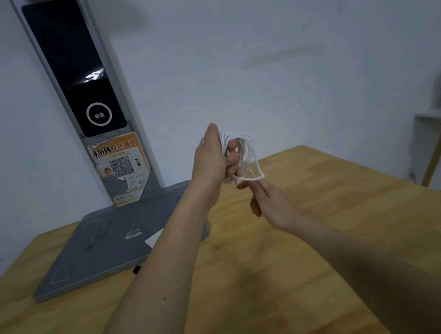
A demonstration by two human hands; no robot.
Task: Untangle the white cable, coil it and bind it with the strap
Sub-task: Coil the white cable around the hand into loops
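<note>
Left hand [210, 159]: grip closed around a bundle of white cable [242, 146], fingers curled through the coils, held raised above the worktop [297, 255]. The cable is thin, smooth and round in section; its loops bunch on the far side of this grip and hang just below it.

Right hand [268, 199]: sits just below and to the near side of the left grip. Its thumb and forefinger pinch one loose loop of the cable, which sags out in a rounded shape under the bundle. The remaining fingers are curled in.

No strap can be made out in either grip.

Open room: the worktop beneath both grips is pale wood with visible grain and a matt finish. Its far edge runs just beyond the grips, and its right edge falls away well to the right of them.

To the left of the grips stands a grey metal stand [111, 244] with a flat, scuffed base plate resting on the worktop; its upright carries a glossy black panel [73, 65] and a torn orange sticker [121, 166]. A plain white wall [281, 45] lies behind.
</note>
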